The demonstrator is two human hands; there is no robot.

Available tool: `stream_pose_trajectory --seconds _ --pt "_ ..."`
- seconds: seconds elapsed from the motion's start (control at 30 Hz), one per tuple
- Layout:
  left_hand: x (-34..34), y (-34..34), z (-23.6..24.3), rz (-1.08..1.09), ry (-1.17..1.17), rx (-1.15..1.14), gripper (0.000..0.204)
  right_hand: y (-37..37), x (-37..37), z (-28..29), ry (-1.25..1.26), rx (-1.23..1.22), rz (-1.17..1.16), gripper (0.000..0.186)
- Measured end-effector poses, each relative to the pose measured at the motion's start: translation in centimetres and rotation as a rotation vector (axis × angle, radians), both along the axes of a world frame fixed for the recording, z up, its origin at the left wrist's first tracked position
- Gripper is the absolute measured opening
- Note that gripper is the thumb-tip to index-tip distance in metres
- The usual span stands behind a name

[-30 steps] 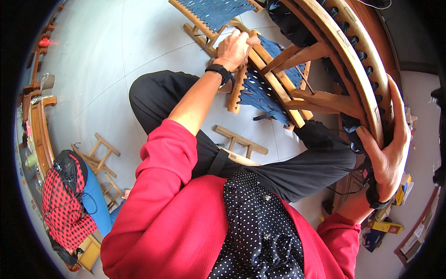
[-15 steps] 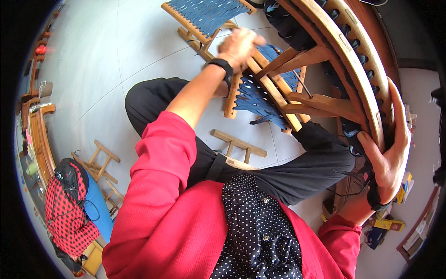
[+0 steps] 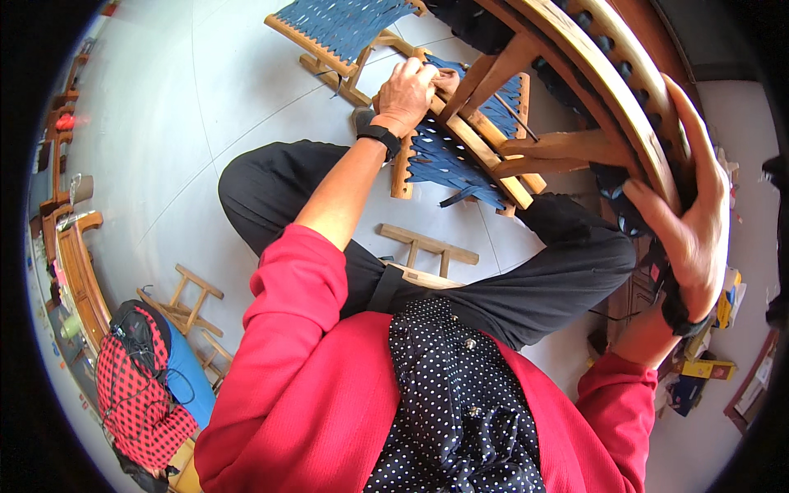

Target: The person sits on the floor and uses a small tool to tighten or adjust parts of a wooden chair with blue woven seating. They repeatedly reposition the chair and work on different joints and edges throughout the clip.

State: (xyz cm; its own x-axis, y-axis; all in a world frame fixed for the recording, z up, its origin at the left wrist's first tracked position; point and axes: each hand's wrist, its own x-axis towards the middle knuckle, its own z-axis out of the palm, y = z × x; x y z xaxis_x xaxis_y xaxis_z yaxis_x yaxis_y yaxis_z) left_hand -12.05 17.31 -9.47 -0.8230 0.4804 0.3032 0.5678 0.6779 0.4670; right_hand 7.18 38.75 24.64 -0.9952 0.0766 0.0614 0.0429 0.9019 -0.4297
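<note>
My right hand (image 3: 699, 238) is wrapped around the paired wooden rails (image 3: 633, 107) of a folding stool, close to the camera. Its crossed wooden legs (image 3: 563, 146) run down to two parallel wooden bars (image 3: 481, 149). At the far end of these bars, my left hand (image 3: 404, 94) has its fingers curled together. A brown cloth-like piece (image 3: 446, 82) pokes out by its fingertips; most of it is hidden. Under the bars lies a seat of woven blue strips (image 3: 452, 168) edged with wood.
Another stool with a woven blue seat (image 3: 345, 29) stands beyond my left hand. A small wooden frame (image 3: 427, 244) lies between my legs. To the left are a wooden stool frame (image 3: 193, 300) and a red-and-black checked cloth (image 3: 136, 386). Boxes (image 3: 699, 378) sit at the right.
My left hand, blurred earlier, has shifted a little left and nearer along the bars, and the brown piece now shows. My right hand keeps its hold on the rails. The whole view has shifted slightly.
</note>
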Motion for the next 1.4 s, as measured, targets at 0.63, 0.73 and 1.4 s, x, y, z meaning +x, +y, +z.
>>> stream_pose_trajectory --seconds 0.63,0.73,1.4 --pt "10.2 1.1 2.7 -0.053 0.083 0.113 0.038 -2.2 -0.2 1.9 0.052 0.094 -0.077 0.082" --pt "11.2 1.6 2.1 -0.022 -0.076 -0.037 0.037 -2.3 -0.4 1.8 0.063 0.083 -0.079 0.083" --pt "11.7 0.7 3.3 -0.132 -0.305 -0.145 0.044 0.6 -0.1 0.7 0.072 -0.102 -0.025 0.084"
